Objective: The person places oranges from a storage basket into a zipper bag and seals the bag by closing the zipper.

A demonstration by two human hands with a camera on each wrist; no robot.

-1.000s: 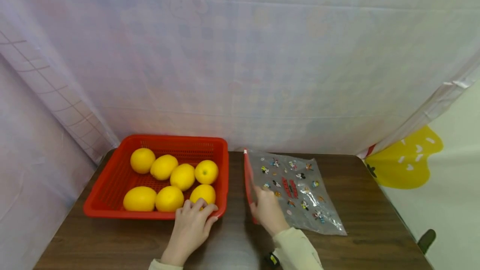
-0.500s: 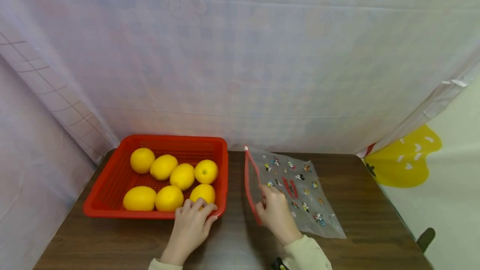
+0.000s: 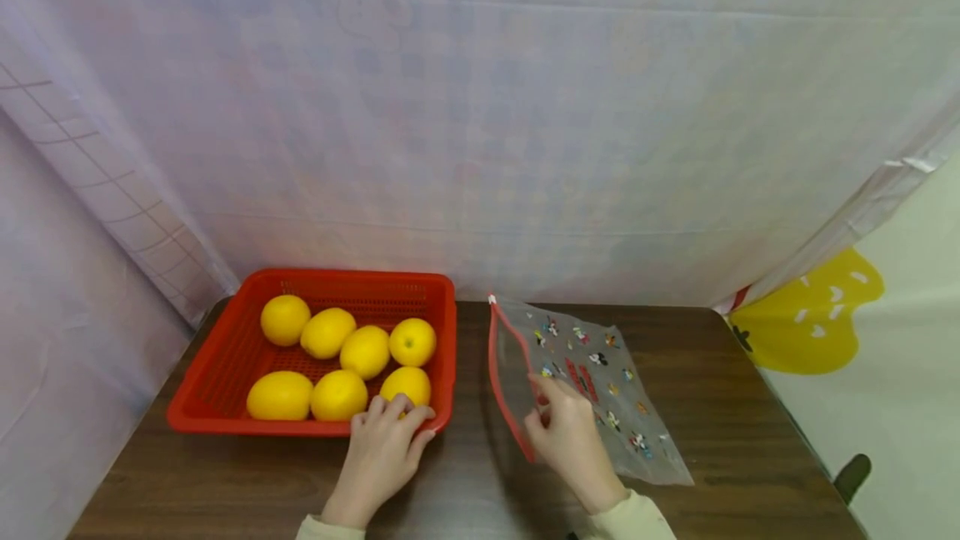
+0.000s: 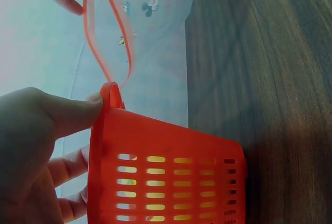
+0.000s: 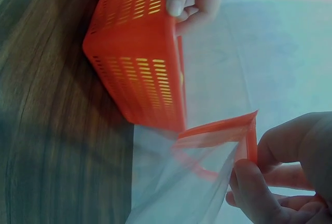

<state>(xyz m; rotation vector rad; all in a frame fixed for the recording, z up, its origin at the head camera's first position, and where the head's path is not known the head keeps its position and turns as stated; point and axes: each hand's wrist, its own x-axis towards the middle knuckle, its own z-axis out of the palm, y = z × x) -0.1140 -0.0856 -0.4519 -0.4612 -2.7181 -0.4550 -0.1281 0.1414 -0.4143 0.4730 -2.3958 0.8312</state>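
A red perforated plastic basket (image 3: 187, 407) with several yellow lemons (image 3: 280, 397) in it stands on the left of the table. My left hand (image 3: 381, 448) grips its front rim near the right corner, thumb outside and fingers over the edge, as the left wrist view also shows. To the right lies a clear zip bag (image 3: 630, 407) with small cartoon prints and a red zip edge. My right hand (image 3: 572, 440) pinches one side of that red edge. The bag's mouth gapes toward the basket. In the right wrist view the pinched zip edge (image 5: 251, 141) sits between thumb and finger.
The dark wooden table (image 3: 742, 457) carries everything. A pale printed curtain (image 3: 480, 148) hangs close behind the basket and bag. At the right is a white sheet with a yellow shape (image 3: 806, 323) on it.
My right hand has moved rightward and toward me, drawing one side of the bag's red edge away from the other, so the mouth has widened. My left hand has stayed on the basket rim.
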